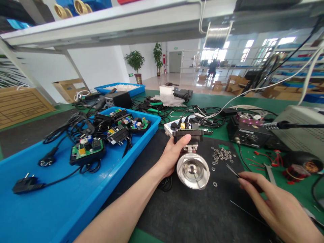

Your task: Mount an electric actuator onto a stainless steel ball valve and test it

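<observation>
My left hand (171,156) grips a round silver metal valve body (193,171) topped by a black box housing with a circuit board (187,132), held just above a dark mat (192,209). My right hand (275,202) rests on the mat at the lower right and pinches thin black tweezers (234,171), whose tip points toward several small metal washers (222,156) scattered on the mat. One washer (215,184) lies apart, near the valve.
A blue tray (83,199) at left holds green circuit boards (87,150) with black cables and plugs. A soldering station (249,134), its iron (291,125), a grey unit (301,131) and a copper coil (312,166) stand at right. Tangled cables lie behind.
</observation>
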A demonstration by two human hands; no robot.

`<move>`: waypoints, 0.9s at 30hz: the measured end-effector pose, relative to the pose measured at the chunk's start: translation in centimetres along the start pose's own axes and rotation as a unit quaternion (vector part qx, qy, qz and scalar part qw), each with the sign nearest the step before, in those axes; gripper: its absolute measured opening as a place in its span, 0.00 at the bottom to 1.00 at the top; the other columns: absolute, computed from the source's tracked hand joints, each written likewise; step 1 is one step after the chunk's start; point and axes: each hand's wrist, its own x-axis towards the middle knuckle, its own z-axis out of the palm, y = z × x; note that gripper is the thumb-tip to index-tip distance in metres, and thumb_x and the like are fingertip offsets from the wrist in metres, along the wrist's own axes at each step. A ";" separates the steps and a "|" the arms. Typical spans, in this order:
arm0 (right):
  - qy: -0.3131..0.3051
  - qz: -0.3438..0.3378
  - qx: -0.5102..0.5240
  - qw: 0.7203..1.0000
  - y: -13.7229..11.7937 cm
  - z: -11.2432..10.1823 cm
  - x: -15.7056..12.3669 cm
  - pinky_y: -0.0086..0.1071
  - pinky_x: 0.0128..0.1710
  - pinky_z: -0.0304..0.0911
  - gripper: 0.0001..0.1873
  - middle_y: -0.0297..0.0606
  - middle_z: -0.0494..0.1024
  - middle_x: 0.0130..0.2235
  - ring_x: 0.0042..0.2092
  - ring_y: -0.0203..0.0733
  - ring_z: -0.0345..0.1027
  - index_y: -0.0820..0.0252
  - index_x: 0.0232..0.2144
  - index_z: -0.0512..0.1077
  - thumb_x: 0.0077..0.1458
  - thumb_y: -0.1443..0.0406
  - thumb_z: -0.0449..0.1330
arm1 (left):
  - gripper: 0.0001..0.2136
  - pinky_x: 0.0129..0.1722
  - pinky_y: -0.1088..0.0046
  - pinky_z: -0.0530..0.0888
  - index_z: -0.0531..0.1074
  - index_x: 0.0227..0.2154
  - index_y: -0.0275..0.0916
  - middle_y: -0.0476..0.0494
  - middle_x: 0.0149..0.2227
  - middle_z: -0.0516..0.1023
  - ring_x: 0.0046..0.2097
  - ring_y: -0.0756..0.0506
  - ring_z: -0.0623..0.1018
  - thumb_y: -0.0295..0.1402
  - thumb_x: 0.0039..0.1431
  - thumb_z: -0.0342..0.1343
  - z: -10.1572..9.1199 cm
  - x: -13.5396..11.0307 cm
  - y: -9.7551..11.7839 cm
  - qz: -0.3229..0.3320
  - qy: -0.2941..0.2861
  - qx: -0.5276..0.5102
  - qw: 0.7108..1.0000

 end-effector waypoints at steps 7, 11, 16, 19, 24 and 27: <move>-0.003 -0.015 -0.034 0.999 0.1 0.0 -0.3 0.29 0.28 0.74 0.23 0.31 0.87 0.38 0.32 0.42 0.84 0.50 0.47 0.74 0.74 0.45 0.47 | 0.30 0.37 0.69 0.80 0.73 0.56 0.36 0.42 0.34 0.84 0.34 0.44 0.84 0.50 0.58 0.69 -0.1 0.0 0.0 -0.001 0.000 0.004 1.000; -0.005 -0.014 -0.035 0.999 0.2 0.1 -0.2 0.30 0.27 0.74 0.22 0.30 0.88 0.39 0.32 0.42 0.85 0.49 0.47 0.74 0.74 0.45 0.48 | 0.30 0.37 0.68 0.80 0.74 0.55 0.36 0.40 0.38 0.85 0.35 0.43 0.84 0.51 0.57 0.70 -0.1 0.0 0.0 -0.006 0.009 0.005 1.000; -0.023 0.004 -0.027 0.999 0.6 0.4 -0.4 0.33 0.29 0.75 0.24 0.33 0.88 0.40 0.33 0.46 0.85 0.50 0.47 0.76 0.73 0.44 0.49 | 0.31 0.37 0.67 0.81 0.74 0.56 0.35 0.39 0.38 0.85 0.35 0.43 0.84 0.51 0.56 0.71 -0.1 -0.1 0.0 -0.008 0.010 -0.001 1.000; -0.049 0.019 -0.017 0.998 1.3 0.9 -0.8 0.34 0.31 0.76 0.24 0.34 0.87 0.41 0.35 0.46 0.85 0.50 0.48 0.77 0.72 0.43 0.50 | 0.31 0.37 0.68 0.81 0.74 0.56 0.36 0.39 0.38 0.85 0.35 0.43 0.85 0.51 0.56 0.70 -0.1 -0.1 0.0 -0.011 0.008 0.000 1.000; -0.075 0.032 -0.016 0.997 2.1 1.5 -1.4 0.34 0.30 0.74 0.24 0.35 0.86 0.40 0.34 0.45 0.83 0.50 0.51 0.75 0.71 0.43 0.51 | 0.33 0.37 0.68 0.81 0.74 0.57 0.36 0.40 0.36 0.85 0.35 0.41 0.85 0.52 0.55 0.71 -0.1 -0.2 0.1 -0.001 0.009 0.013 1.000; -0.077 0.042 -0.036 0.995 1.9 1.5 -1.3 0.34 0.26 0.70 0.24 0.34 0.82 0.34 0.30 0.44 0.80 0.51 0.55 0.72 0.72 0.44 0.51 | 0.33 0.40 0.66 0.82 0.74 0.57 0.36 0.38 0.40 0.86 0.40 0.38 0.86 0.52 0.55 0.71 0.0 -0.4 0.1 0.013 0.011 0.025 1.000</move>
